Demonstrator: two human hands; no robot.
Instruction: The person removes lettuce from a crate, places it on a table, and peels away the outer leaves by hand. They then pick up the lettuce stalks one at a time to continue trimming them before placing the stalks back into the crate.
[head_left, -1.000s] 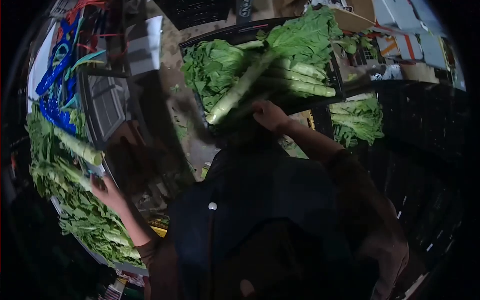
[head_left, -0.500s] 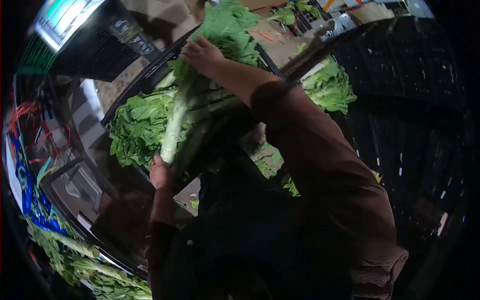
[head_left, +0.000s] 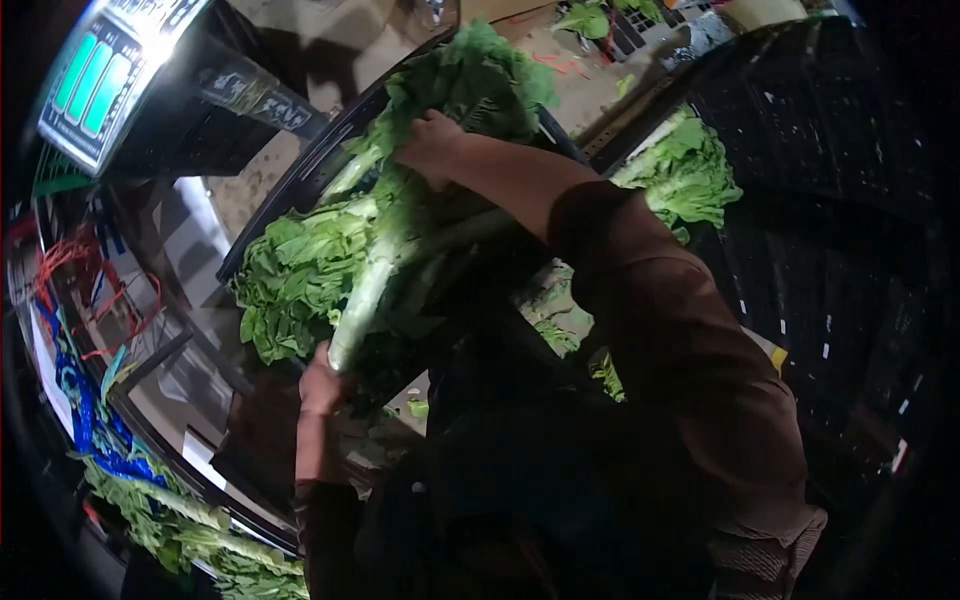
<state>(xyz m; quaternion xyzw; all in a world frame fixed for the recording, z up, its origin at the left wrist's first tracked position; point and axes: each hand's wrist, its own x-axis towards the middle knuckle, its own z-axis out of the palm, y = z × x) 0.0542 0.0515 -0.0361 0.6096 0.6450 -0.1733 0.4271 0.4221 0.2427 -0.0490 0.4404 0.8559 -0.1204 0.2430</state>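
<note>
A celtuce stalk with a thick pale stem and a leafy green top lies slanting over a black crate. My left hand is closed around the cut lower end of the stem. Higher up, my right hand rests on the leaves, fingers partly curled and bunched against them; its thumb side is partly hidden. More celtuce leaves spread out left of the stem, in the same crate. Shadow hides much of the crate's inside.
A scale with a lit green display stands upper left. More celtuce lies by a large black crate on the right. Red strings, blue strapping and further celtuce stalks are at left. Loose leaves litter the floor.
The view has shifted, so crate and hands sit lower and further right. My right hand's fingers, spread over the leaves before, are now more curled. My left hand keeps hold of the stem end.
</note>
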